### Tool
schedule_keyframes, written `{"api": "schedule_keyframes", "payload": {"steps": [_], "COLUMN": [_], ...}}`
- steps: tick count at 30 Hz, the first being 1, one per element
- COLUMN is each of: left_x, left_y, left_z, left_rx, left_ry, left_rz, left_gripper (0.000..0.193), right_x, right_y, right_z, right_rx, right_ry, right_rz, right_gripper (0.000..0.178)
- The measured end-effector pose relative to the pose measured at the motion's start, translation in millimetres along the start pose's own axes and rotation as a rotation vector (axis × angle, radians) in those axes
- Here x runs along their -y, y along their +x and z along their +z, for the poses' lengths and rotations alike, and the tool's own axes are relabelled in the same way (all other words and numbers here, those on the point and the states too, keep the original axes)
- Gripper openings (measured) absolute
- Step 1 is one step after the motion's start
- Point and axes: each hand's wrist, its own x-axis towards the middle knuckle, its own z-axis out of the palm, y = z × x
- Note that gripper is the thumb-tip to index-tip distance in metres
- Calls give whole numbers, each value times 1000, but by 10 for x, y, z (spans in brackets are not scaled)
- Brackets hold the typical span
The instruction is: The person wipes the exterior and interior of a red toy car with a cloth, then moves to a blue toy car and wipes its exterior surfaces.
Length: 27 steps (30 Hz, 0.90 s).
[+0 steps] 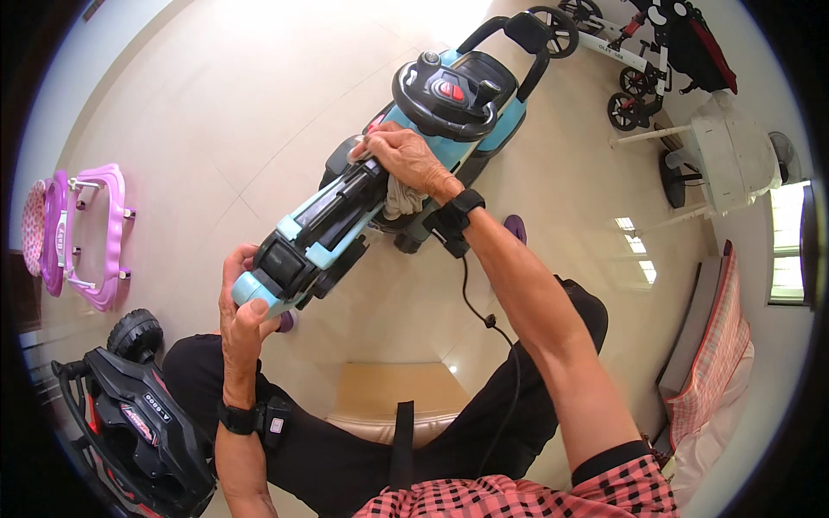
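A teal and black ride-on toy digger (505, 129) stands ahead of me, with a black steering wheel (445, 97) on top. Its long digger arm (332, 207) reaches toward me on the left. My left hand (242, 306) is wrapped round the teal end of that arm, thumb on the near side. A crumpled grey cloth (402, 200) hangs under my right hand (408, 158), whose closed fingers press it against the arm's upper part by the toy's front. Part of the cloth is hidden by the hand.
A purple baby walker (108, 237) stands at left, above a black ride-on car (142, 423). At upper right are a stroller (635, 60) and a plastic-wrapped white chair (734, 155). A red checked cushion (712, 358) lies right. A cable (490, 321) dangles from my right wrist.
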Motion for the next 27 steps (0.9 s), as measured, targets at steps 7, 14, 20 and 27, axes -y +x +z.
{"api": "schedule_keyframes", "payload": {"steps": [7,14,20,27], "left_x": [-3,87,141,49], "left_y": [-8,19,20,24], "left_z": [62,40,18,157], "left_rx": [-5,-6,-42,-66], "left_ry": [-85,-72,-88,-103], "left_rz": [-9,-7,-4,23], "left_gripper": [81,81,79,78], "right_x": [-566,-884,-484,-1013], "right_y": [-233,-880,-260,-289], "right_z": [417,586,219,458], "right_rx": [-515,-410,-539,-489], "right_ry": [394,244,315,268], "right_rz": [209,761,132,150], "right_gripper": [41,46,33,25]}}
